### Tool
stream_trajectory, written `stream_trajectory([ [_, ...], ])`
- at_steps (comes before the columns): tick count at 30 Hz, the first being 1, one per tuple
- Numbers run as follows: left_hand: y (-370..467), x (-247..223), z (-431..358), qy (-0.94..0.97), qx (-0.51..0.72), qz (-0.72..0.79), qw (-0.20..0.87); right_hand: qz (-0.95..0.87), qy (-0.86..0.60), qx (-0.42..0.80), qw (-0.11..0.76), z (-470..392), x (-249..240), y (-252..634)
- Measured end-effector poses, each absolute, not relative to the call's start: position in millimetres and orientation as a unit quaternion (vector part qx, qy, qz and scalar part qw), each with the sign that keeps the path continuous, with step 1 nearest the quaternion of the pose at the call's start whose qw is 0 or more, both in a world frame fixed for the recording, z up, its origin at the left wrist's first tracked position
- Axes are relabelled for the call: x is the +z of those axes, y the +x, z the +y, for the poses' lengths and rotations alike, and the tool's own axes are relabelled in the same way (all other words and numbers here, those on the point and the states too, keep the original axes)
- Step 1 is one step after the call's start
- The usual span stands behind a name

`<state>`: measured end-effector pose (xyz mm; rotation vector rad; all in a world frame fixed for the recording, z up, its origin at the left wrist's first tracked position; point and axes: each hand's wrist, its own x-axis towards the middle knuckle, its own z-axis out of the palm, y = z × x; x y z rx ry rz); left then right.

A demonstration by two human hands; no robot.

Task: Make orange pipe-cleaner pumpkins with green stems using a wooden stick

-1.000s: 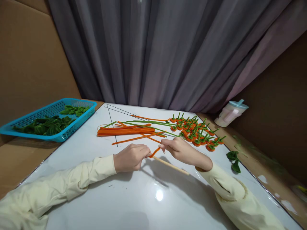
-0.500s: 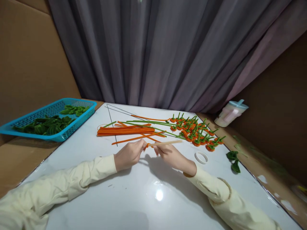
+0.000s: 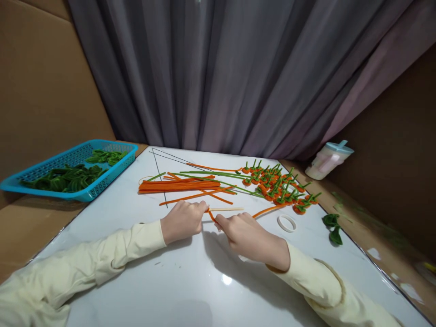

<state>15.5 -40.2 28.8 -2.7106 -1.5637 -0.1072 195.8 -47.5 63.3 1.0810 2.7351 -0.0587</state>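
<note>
My left hand [image 3: 185,217] is closed around one end of a thin wooden stick [image 3: 227,209], whose free end points right. An orange pipe cleaner [image 3: 269,210] is bent about the stick close to the left fingertips. My right hand [image 3: 247,234] pinches that pipe cleaner a short way from the stick, and its long tail sticks out beyond the hand to the right. Just behind the hands lies a bundle of straight orange pipe cleaners [image 3: 179,185], with loose green pipe cleaners [image 3: 218,174] around it.
Many small orange pieces with green stems [image 3: 272,184] stand at the back right. A white tape ring [image 3: 286,223] and dark green leaves [image 3: 334,228] lie to the right. A blue basket [image 3: 90,195] of green pieces is at left, a lidded cup [image 3: 329,160] at far right.
My right hand has moved down and slightly right, away from the stick, drawing the orange pipe cleaner along. The stick has swung level, and the left hand has barely shifted.
</note>
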Motion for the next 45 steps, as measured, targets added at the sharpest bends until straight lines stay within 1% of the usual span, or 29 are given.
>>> stream_trajectory([
  [4,18.9,32.8,-46.3,-0.887,-0.002,-0.461,0.025,0.940,0.332,0.016,0.075,-45.2,69.3,199.8],
  [8,19.5,34.8,-52.6,-0.919,-0.002,-0.392,0.032,0.948,0.315,0.036,0.041,-40.1,71.5,204.7],
  [10,17.8,34.1,-53.6,-0.932,-0.013,-0.361,0.033,0.950,0.311,0.026,0.026,-36.9,72.5,207.1],
  [13,13.9,32.9,-52.5,-0.947,-0.046,-0.317,0.014,0.952,0.306,-0.022,-0.004,-32.1,74.2,209.7],
  [15,11.8,33.6,-51.3,-0.952,-0.082,-0.293,-0.025,0.951,0.300,-0.066,-0.024,-28.3,74.9,211.5],
  [18,10.7,37.7,-50.2,-0.942,-0.138,-0.280,-0.126,0.948,0.287,-0.124,-0.051,-21.7,74.4,214.5],
  [22,12.1,43.4,-51.0,-0.909,-0.167,-0.289,-0.249,0.941,0.279,-0.168,-0.090,-15.5,71.6,216.2],
  [24,12.9,44.9,-52.5,-0.894,-0.174,-0.305,-0.279,0.936,0.284,-0.182,-0.105,-14.6,70.0,215.1],
  [27,13.5,45.6,-54.9,-0.882,-0.183,-0.322,-0.292,0.927,0.293,-0.198,-0.125,-14.2,67.9,212.5],
  [31,13.1,44.1,-55.9,-0.893,-0.174,-0.313,-0.271,0.922,0.294,-0.213,-0.131,-13.7,66.7,210.9],
  [39,12.5,30.0,-51.9,-0.933,-0.206,-0.277,-0.105,0.917,0.292,-0.242,-0.125,-15.3,65.7,210.5],
  [42,13.4,27.2,-51.8,-0.932,-0.236,-0.269,-0.062,0.905,0.276,-0.297,-0.131,-12.0,63.4,210.9],
  [45,14.3,26.6,-52.0,-0.926,-0.262,-0.270,-0.042,0.880,0.262,-0.376,-0.124,-7.3,60.0,212.3],
])
